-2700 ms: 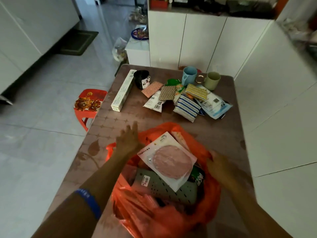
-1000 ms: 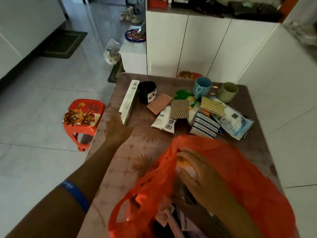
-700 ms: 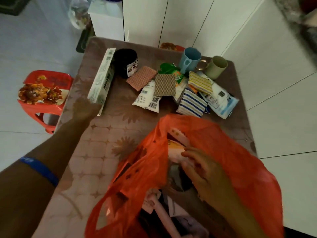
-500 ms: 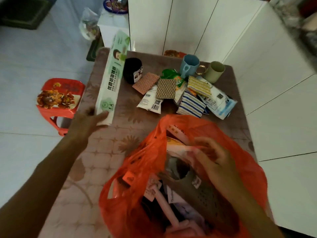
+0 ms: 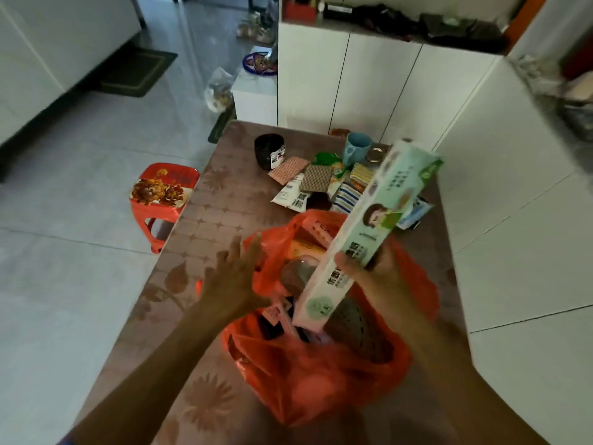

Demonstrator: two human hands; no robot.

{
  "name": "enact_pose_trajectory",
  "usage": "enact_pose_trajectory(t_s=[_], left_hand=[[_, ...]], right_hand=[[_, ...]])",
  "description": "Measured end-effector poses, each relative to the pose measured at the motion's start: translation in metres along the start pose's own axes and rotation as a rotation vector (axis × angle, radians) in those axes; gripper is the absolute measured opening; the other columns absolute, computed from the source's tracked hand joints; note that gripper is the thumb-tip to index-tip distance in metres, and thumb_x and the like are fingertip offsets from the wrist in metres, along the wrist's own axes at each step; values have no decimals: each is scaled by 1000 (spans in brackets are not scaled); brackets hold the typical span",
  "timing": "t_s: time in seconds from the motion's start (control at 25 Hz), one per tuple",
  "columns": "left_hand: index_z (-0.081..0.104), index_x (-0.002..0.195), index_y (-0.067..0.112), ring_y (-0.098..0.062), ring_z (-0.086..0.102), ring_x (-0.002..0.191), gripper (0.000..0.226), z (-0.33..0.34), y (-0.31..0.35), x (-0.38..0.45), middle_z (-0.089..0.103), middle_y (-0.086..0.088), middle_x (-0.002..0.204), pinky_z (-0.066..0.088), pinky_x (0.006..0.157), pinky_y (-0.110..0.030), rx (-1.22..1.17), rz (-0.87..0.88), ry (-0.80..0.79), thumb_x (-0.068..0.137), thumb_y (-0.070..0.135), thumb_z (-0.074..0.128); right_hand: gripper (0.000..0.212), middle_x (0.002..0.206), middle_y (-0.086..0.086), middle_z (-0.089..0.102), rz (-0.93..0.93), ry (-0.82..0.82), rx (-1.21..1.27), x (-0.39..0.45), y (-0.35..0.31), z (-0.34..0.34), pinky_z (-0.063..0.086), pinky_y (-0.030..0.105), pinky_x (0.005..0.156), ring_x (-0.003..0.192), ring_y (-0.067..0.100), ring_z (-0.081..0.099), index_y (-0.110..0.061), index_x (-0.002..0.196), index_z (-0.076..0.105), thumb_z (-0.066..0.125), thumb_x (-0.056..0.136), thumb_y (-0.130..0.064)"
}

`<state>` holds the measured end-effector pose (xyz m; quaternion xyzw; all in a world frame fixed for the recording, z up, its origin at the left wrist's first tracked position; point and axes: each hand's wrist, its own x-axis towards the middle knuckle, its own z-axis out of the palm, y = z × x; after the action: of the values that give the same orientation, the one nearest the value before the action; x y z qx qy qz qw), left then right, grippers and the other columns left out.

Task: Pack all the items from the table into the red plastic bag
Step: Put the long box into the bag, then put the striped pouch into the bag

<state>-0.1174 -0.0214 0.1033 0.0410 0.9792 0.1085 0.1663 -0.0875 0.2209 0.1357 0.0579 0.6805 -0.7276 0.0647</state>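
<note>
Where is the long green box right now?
In the head view, the long green box is tilted over the red bag, held in the right hand, right of the open left hand.

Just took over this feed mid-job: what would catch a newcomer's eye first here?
The long pale-green box, gripped by the right hand and tilted with its lower end in the mouth of the red plastic bag, at centre. The left hand is spread open at the bag's left edge. Behind, packets, a black cup and a blue mug wait at the table's far end.
</note>
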Motion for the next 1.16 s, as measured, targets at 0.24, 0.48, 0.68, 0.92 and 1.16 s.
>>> enact_pose_trajectory(t_s=[0.24, 0.48, 0.68, 0.92, 1.16], left_hand=[[70, 99, 21, -4, 62, 54, 16, -12, -19, 2, 69, 4, 74, 44, 48, -17, -804, -203, 155, 88, 15, 60], [72, 89, 28, -14, 69, 64, 19, -49, -31, 9, 72, 2, 78, 55, 60, -30, -876, -90, 159, 85, 11, 63], [61, 104, 34, -11, 64, 91, 22, -63, -15, 25, 67, 1, 111, 55, 82, -35, -277, 170, -407, 84, 33, 68], [37, 136, 26, -31, 38, 129, 59, -69, 28, 87, 36, -10, 148, 41, 97, -48, 191, 342, 247, 85, 52, 50], [26, 143, 32, -37, -4, 145, 62, 1, 57, 148, -9, -13, 160, 11, 112, -60, 405, 541, -52, 89, 44, 53]], right_hand=[[60, 130, -8, 59, -115, -202, -980, -25, 17, 18, 55, 19, 69, 108, 11, 64, -38, 131, 31, 67, 83, -40], [80, 153, 8, 35, 90, -547, -1652, -34, 46, 23, 42, 47, 101, 133, 34, 39, -26, 156, 11, 60, 92, -27], [82, 146, -1, 47, 182, -655, -1399, -14, 41, 42, 49, 41, 97, 121, 21, 54, -32, 149, 30, 66, 80, -57], [34, 105, -11, 70, -71, 283, -1000, 159, -7, -1, 49, 28, 74, 94, 9, 65, -33, 112, 66, 54, 84, -48], [86, 155, 12, 33, 284, 118, -1348, 298, 76, -72, 41, 50, 103, 134, 39, 39, -20, 153, 19, 70, 84, -28]])
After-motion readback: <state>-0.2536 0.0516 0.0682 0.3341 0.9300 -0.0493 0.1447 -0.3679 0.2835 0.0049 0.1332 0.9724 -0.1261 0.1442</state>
